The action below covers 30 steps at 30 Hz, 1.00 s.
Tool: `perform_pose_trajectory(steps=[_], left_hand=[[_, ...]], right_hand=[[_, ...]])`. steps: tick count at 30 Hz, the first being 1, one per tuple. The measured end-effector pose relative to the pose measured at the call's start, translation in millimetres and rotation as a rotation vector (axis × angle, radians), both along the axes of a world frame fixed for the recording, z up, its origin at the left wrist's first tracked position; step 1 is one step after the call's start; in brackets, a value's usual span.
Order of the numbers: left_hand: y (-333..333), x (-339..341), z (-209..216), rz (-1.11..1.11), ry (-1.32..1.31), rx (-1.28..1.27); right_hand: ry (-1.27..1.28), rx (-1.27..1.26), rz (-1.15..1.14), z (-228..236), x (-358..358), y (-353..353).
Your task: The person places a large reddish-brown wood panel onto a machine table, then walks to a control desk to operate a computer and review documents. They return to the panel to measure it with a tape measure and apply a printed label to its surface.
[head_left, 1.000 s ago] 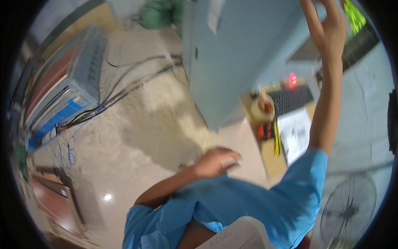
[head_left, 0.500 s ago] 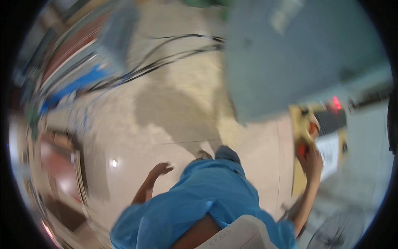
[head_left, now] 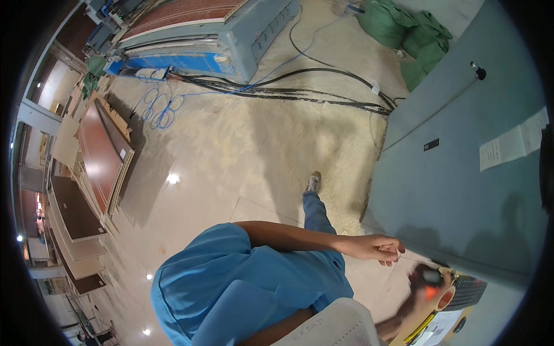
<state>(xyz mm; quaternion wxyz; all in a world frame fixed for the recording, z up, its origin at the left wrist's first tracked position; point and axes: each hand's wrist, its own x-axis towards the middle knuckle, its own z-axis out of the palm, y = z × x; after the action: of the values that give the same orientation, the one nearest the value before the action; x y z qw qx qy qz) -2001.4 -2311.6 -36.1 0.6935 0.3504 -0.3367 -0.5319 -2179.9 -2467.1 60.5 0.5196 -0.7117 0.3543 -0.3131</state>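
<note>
My left arm (head_left: 294,236) reaches across my body to the right. Its hand (head_left: 374,249) hangs over the floor beside the grey cabinet, fingers loosely bent and nothing seen in them. Lower right, my right hand (head_left: 416,297) is smeared by motion above the yellowish desk top. It is closed round a dark object with an orange part (head_left: 430,292), whose kind the blur hides. Close to that hand are a roll of tape (head_left: 445,298), a black keyboard (head_left: 466,292), a white paper sheet (head_left: 440,327) and a yellow strip-like item (head_left: 419,328).
A large grey cabinet (head_left: 461,190) fills the right side. Black cables (head_left: 300,95) cross the dusty floor from a blue-and-grey machine (head_left: 254,46). Green sacks (head_left: 398,32) sit at the back. Brown panels (head_left: 101,155) are stacked at left.
My view has swung to the right, bringing more of the cabinet and the machine into sight. My left hand has come across to the right. My right hand now holds the dark-and-orange object.
</note>
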Motion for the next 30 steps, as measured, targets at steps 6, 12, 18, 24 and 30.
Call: perform_pose_trajectory(steps=[6, 12, 18, 24, 30], left_hand=[[40, 180, -21, 0.322, 0.132, 0.246], [155, 333, -36, 0.532, 0.028, 0.606], [368, 490, -74, 1.482, 0.132, 0.654], [616, 620, -111, 2.476, 0.428, 0.216], [641, 736, -162, 2.394, 0.666, 0.142]], right_hand=[[-0.102, 0.503, 0.558, -82, 248, 26], [0.478, 0.646, 1.441, -95, 460, 59], [0.807, 0.570, 1.882, -108, 678, 65], [0.992, 0.190, 1.952, -88, 903, 41], [0.850, -0.170, 1.830, -23, 1076, 36]])
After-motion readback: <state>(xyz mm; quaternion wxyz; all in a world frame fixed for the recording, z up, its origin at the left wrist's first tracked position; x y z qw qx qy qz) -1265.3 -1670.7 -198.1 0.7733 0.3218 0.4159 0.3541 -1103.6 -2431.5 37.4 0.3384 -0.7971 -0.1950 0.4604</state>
